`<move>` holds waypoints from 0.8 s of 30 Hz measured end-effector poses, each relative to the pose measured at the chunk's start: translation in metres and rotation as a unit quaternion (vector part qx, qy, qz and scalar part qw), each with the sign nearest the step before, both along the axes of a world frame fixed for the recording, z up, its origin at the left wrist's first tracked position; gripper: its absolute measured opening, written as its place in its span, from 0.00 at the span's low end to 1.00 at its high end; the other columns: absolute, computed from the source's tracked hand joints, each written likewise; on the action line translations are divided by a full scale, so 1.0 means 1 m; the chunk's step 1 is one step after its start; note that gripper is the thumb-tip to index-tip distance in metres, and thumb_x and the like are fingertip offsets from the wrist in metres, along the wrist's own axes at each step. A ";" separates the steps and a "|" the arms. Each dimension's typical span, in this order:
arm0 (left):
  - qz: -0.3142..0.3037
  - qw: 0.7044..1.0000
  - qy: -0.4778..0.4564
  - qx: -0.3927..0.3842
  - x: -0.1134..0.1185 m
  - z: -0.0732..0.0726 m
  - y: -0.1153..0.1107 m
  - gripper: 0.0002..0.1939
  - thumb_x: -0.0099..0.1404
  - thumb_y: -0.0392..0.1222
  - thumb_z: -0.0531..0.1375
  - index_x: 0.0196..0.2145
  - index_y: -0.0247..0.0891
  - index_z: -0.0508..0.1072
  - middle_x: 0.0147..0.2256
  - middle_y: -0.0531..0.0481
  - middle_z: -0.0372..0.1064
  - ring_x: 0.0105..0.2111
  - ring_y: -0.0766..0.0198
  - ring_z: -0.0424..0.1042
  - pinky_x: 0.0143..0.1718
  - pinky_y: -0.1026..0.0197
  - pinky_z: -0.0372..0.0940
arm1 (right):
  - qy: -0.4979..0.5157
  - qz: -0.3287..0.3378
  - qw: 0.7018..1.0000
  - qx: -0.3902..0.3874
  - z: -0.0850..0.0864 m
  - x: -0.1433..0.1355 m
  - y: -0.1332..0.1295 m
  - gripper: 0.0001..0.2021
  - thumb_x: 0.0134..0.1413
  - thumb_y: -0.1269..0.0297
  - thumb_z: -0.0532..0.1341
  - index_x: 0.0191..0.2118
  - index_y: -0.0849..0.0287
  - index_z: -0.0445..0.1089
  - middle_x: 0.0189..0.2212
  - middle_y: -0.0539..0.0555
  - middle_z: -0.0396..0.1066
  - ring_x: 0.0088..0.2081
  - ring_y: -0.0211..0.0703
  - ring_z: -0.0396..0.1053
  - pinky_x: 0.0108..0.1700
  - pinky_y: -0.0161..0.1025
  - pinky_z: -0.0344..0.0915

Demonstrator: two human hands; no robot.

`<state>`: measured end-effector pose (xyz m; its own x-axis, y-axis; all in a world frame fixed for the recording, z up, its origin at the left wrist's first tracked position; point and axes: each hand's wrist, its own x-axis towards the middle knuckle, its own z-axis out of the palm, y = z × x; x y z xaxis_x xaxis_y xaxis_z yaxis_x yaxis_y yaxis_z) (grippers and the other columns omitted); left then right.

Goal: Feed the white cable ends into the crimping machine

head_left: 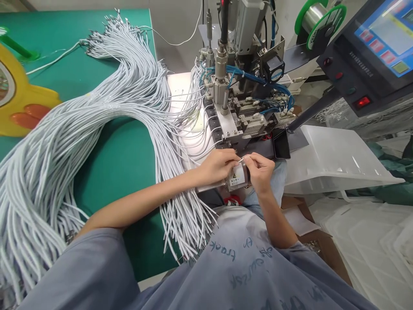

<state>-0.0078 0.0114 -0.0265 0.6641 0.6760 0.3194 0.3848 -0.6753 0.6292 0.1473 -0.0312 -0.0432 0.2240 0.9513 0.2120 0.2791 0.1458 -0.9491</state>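
Observation:
My left hand (218,165) and my right hand (259,168) are close together at the front edge of the machine (232,107). Between their fingertips runs a short piece of white cable (241,159), pinched from both sides. Just below the fingers is a metal cylinder with a white warning label (237,176). A large bundle of white cables (112,103) lies to the left, its lower strands passing under my left forearm. Several single cables lead from the bundle to the machine's row of black blocks (214,122).
A green mat (129,150) lies beneath the bundle. At the far left stands a yellow duck-shaped object (29,103). A control screen (387,38) and a wire spool (314,17) are upper right, above a translucent plastic tray (338,159).

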 end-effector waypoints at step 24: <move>-0.016 0.947 0.305 0.102 -0.010 -0.009 0.015 0.22 0.60 0.27 0.49 0.52 0.29 0.64 0.38 0.42 0.66 0.30 0.64 0.71 0.29 0.63 0.65 | 0.066 0.102 0.977 -0.177 -0.037 0.011 0.045 0.08 0.45 0.60 0.59 0.25 0.60 0.67 0.21 0.48 0.67 0.26 0.36 0.63 0.31 0.35 0.61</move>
